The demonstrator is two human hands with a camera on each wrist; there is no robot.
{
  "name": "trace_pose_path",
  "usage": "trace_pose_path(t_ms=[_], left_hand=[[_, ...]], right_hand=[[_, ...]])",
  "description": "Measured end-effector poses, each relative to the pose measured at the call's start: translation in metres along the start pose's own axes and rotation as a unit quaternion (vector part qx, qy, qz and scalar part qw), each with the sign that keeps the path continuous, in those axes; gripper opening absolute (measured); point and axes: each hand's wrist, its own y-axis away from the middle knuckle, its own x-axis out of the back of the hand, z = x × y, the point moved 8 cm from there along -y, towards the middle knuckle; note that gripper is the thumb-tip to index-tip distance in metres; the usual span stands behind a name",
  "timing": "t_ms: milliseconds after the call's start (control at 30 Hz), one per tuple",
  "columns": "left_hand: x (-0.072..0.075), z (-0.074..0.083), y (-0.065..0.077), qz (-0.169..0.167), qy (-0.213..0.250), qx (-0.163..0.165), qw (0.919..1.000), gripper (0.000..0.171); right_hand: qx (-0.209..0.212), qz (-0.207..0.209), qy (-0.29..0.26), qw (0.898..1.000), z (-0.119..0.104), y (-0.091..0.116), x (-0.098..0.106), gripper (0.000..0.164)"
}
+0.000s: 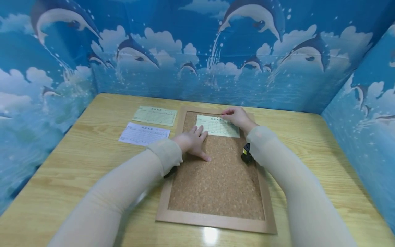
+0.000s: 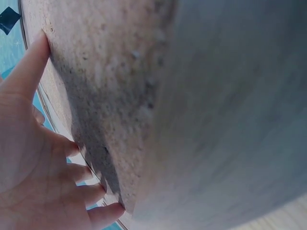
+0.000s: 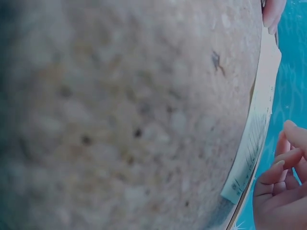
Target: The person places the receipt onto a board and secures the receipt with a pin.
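A pale green form slip (image 1: 217,126) lies near the top of a wood-framed cork board (image 1: 217,185), which is flat on the table. My left hand (image 1: 192,140) rests on the board with its fingers spread, the fingertips at the slip's left edge. In the left wrist view, the thumb and fingertips of the left hand (image 2: 43,158) touch the cork. My right hand (image 1: 237,118) is at the slip's top edge, thumb and forefinger pinching a tiny pin (image 1: 220,114), mostly hidden by the fingers. The right wrist view shows the right hand's (image 3: 283,184) fingers curled together beside the slip (image 3: 252,139).
Left of the board, another green slip (image 1: 155,115) and a white-lilac slip (image 1: 144,133) lie on the wooden table (image 1: 77,164). A blue dolphin-print cloth (image 1: 172,51) hangs behind and along both sides. The board's frame (image 1: 216,222) forms a rim around the cork.
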Motion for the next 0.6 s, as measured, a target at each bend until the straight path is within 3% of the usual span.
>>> trace_pose_path(t_ms=[133,367,600], left_hand=[[-0.003,-0.001,-0.004,0.002,-0.002,-0.001,1.0,0.122],[0.006,0.003,0.012,0.003,0.004,-0.005,1.0,0.118],[0.002,-0.001,-0.001,-0.003,0.006,-0.006,1.0,0.123]], right_hand=[[0.0,0.005,0.015,1.0,0.001,-0.002,-0.002,0.028],[-0.001,0.005,0.045,0.999,-0.002,-0.008,-0.004,0.026],[-0.012,-0.005,0.064,0.998,-0.003,-0.013,-0.007,0.025]])
